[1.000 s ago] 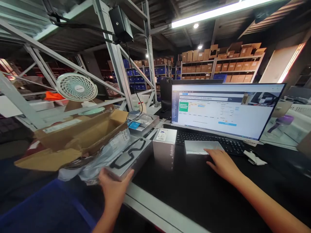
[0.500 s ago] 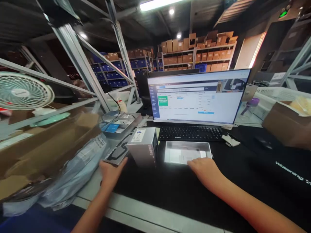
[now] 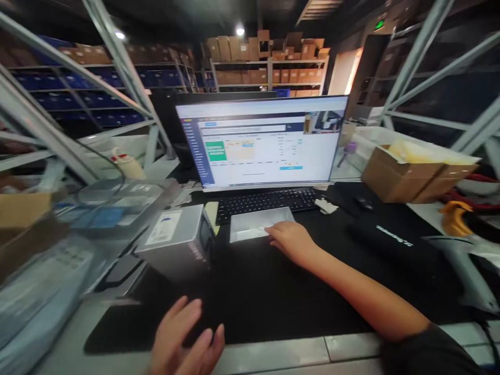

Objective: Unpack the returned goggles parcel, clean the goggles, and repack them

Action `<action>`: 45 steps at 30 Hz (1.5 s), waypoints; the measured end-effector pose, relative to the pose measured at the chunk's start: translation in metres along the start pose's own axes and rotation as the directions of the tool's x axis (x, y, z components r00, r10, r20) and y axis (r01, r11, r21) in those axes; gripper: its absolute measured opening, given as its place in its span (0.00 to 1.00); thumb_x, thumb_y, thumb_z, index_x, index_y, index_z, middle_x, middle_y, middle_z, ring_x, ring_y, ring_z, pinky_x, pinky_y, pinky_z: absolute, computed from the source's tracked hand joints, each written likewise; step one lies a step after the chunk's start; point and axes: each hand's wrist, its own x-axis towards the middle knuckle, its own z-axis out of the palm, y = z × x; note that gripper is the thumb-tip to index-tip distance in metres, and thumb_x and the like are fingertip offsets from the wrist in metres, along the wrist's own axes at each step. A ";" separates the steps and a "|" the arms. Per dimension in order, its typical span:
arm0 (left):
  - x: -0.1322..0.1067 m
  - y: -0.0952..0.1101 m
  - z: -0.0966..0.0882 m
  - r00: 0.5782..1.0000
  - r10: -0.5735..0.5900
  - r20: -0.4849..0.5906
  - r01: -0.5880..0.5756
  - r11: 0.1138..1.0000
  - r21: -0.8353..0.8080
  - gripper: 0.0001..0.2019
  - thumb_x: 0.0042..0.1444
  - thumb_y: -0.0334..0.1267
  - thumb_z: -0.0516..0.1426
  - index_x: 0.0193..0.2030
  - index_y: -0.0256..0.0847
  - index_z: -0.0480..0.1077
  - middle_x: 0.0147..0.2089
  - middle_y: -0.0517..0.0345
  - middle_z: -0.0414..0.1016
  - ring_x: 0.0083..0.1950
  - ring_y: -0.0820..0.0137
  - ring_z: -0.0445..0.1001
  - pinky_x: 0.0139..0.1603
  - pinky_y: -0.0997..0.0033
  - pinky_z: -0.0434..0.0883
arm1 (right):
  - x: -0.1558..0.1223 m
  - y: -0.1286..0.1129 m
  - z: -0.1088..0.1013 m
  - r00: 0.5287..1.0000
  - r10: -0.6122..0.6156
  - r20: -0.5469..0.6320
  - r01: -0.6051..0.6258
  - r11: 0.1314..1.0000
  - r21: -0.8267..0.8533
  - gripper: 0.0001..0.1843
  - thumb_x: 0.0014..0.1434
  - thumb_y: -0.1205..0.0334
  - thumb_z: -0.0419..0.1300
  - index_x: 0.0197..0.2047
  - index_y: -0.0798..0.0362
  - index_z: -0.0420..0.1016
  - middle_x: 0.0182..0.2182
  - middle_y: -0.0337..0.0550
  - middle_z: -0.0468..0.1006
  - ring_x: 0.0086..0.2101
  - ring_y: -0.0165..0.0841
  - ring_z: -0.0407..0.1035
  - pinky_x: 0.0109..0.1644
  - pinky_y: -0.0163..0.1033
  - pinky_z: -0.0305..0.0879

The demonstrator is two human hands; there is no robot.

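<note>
My right hand (image 3: 294, 242) grips the near right edge of a shallow open white box (image 3: 258, 216); its fingers bend over the wall and the thumb is outside. Pale contents lie inside that box, too bright to make out. My left hand (image 3: 187, 341) is in the air at the bottom, fingers apart and nothing in them. Beyond it a tall grey carton (image 3: 175, 255) with a white label on top stands on the black mat. A grey box lid (image 3: 119, 278) with a black drawing lies left of the carton, blurred.
A monitor (image 3: 253, 146) and black keyboard (image 3: 265, 203) stand behind the white box. A black pouch (image 3: 386, 239) lies to the right, near brown cartons (image 3: 402, 177) and a mouse (image 3: 364, 202). Plastic-wrapped packages (image 3: 42, 291) fill the left side. Metal frame posts rise on both sides.
My left hand has let go of the grey lid and moved right and down, opening. My right hand stays at the white box. The view has swung to the right.
</note>
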 end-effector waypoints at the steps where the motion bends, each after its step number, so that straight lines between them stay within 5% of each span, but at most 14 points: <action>1: 0.010 0.005 0.008 0.998 0.028 0.062 -0.023 0.996 -0.081 0.20 0.47 0.23 0.67 0.45 0.41 0.68 0.51 0.48 0.70 0.51 0.60 0.76 0.54 0.54 0.78 | -0.004 0.010 -0.009 0.998 0.011 -0.058 -0.010 1.000 0.019 0.18 0.66 0.61 0.61 0.58 0.50 0.72 0.52 0.49 0.79 0.52 0.38 0.72 0.57 0.43 0.65; 4: 0.032 0.016 0.029 0.967 0.047 0.250 0.019 0.966 -0.257 0.17 0.56 0.26 0.61 0.52 0.38 0.69 0.57 0.42 0.69 0.59 0.58 0.73 0.55 0.59 0.78 | -0.039 0.055 -0.048 0.957 0.185 -0.225 -0.171 0.982 0.081 0.29 0.63 0.56 0.64 0.65 0.52 0.67 0.59 0.50 0.74 0.58 0.40 0.68 0.64 0.46 0.62; 7: 0.039 0.024 0.046 0.926 0.062 0.373 0.090 0.922 -0.376 0.17 0.59 0.31 0.57 0.56 0.39 0.69 0.59 0.42 0.69 0.58 0.62 0.74 0.54 0.67 0.78 | -0.101 0.111 -0.079 0.889 0.455 -0.051 -0.458 0.886 -0.070 0.34 0.61 0.54 0.65 0.67 0.57 0.65 0.61 0.57 0.71 0.59 0.48 0.66 0.63 0.51 0.63; 10: 0.037 0.033 0.061 0.924 0.098 0.369 0.086 0.888 -0.451 0.18 0.57 0.29 0.54 0.54 0.40 0.69 0.58 0.42 0.71 0.55 0.62 0.76 0.53 0.68 0.79 | -0.157 0.151 -0.079 0.618 0.761 0.195 -0.697 0.646 -0.312 0.58 0.45 0.55 0.74 0.73 0.60 0.52 0.64 0.68 0.64 0.61 0.59 0.63 0.61 0.59 0.61; 12: 0.039 0.039 0.067 0.908 0.139 0.396 0.082 0.866 -0.492 0.19 0.54 0.28 0.55 0.54 0.40 0.69 0.57 0.42 0.73 0.54 0.61 0.77 0.51 0.66 0.79 | -0.179 0.158 -0.069 0.522 0.811 0.262 -0.739 0.584 -0.337 0.62 0.44 0.57 0.73 0.75 0.60 0.46 0.61 0.67 0.67 0.57 0.57 0.67 0.55 0.54 0.66; 15: 0.046 0.047 0.070 0.841 0.188 0.507 0.153 0.817 -0.556 0.21 0.48 0.26 0.58 0.51 0.41 0.69 0.54 0.46 0.76 0.48 0.60 0.78 0.48 0.63 0.79 | -0.187 0.144 -0.067 0.585 0.784 0.209 -0.718 0.620 -0.315 0.56 0.46 0.58 0.68 0.74 0.57 0.48 0.54 0.58 0.73 0.51 0.51 0.72 0.45 0.48 0.69; 20: 0.056 0.057 0.077 0.694 0.082 0.715 0.524 0.623 -0.580 0.13 0.55 0.32 0.60 0.47 0.44 0.70 0.43 0.55 0.77 0.41 0.63 0.75 0.45 0.59 0.76 | -0.147 0.076 -0.104 0.761 0.627 -0.166 -0.647 0.715 -0.265 0.54 0.49 0.48 0.67 0.73 0.49 0.48 0.53 0.54 0.74 0.48 0.50 0.72 0.41 0.46 0.69; 25: 0.064 0.074 0.093 0.704 -0.216 0.676 0.696 0.024 -0.717 0.53 0.43 0.64 0.68 0.70 0.44 0.50 0.63 0.39 0.66 0.61 0.53 0.71 0.64 0.46 0.67 | -0.089 -0.023 -0.088 0.875 0.258 -0.410 -0.408 0.849 -0.336 0.48 0.58 0.49 0.63 0.74 0.55 0.46 0.43 0.56 0.77 0.36 0.47 0.73 0.31 0.45 0.68; 27: 0.069 0.077 0.093 0.700 -0.341 0.628 0.606 -0.182 -0.774 0.62 0.38 0.71 0.66 0.72 0.43 0.43 0.67 0.35 0.61 0.68 0.49 0.64 0.68 0.45 0.63 | -0.076 -0.056 -0.065 0.878 0.045 -0.476 -0.240 0.903 -0.357 0.38 0.64 0.54 0.56 0.73 0.57 0.50 0.45 0.57 0.79 0.35 0.45 0.74 0.33 0.46 0.71; 30: 0.072 0.071 0.086 0.596 -0.504 0.624 0.531 -0.335 -0.778 0.61 0.38 0.71 0.65 0.72 0.44 0.42 0.64 0.36 0.66 0.67 0.48 0.66 0.67 0.44 0.65 | -0.070 -0.081 -0.037 0.794 -0.218 -0.567 0.041 0.951 -0.307 0.30 0.67 0.60 0.52 0.70 0.60 0.58 0.48 0.58 0.80 0.41 0.44 0.77 0.37 0.43 0.76; 34: 0.061 0.060 0.081 0.463 -0.702 0.542 0.566 -0.236 -0.790 0.63 0.35 0.66 0.70 0.70 0.45 0.40 0.57 0.40 0.73 0.58 0.48 0.74 0.62 0.41 0.69 | -0.067 -0.075 -0.029 0.744 -0.372 -0.555 0.404 0.912 -0.070 0.28 0.64 0.70 0.53 0.66 0.60 0.64 0.49 0.58 0.81 0.44 0.41 0.79 0.41 0.40 0.80; 37: 0.046 0.060 0.089 0.471 -0.768 0.434 0.648 -0.033 -0.761 0.60 0.41 0.62 0.67 0.71 0.43 0.35 0.58 0.40 0.72 0.58 0.49 0.74 0.61 0.41 0.70 | -0.064 -0.061 -0.037 0.778 -0.377 -0.502 0.465 0.883 0.058 0.22 0.65 0.72 0.51 0.60 0.55 0.71 0.49 0.57 0.81 0.45 0.40 0.78 0.43 0.39 0.80; 41: 0.040 0.061 0.089 0.660 -0.700 0.273 0.674 0.393 -0.625 0.56 0.45 0.48 0.63 0.72 0.41 0.30 0.61 0.36 0.66 0.60 0.47 0.72 0.60 0.41 0.71 | -0.071 -0.040 -0.063 0.826 -0.320 -0.464 0.452 0.868 0.206 0.18 0.67 0.70 0.52 0.56 0.48 0.74 0.44 0.48 0.82 0.42 0.34 0.79 0.41 0.34 0.79; 45: 0.057 0.052 0.073 0.822 -0.419 0.385 0.569 0.631 -0.528 0.60 0.34 0.40 0.66 0.73 0.45 0.39 0.67 0.41 0.60 0.66 0.45 0.66 0.66 0.44 0.67 | -0.081 -0.019 -0.094 0.845 -0.109 -0.523 0.261 0.939 0.225 0.23 0.66 0.70 0.56 0.63 0.46 0.68 0.54 0.50 0.75 0.54 0.36 0.71 0.55 0.40 0.74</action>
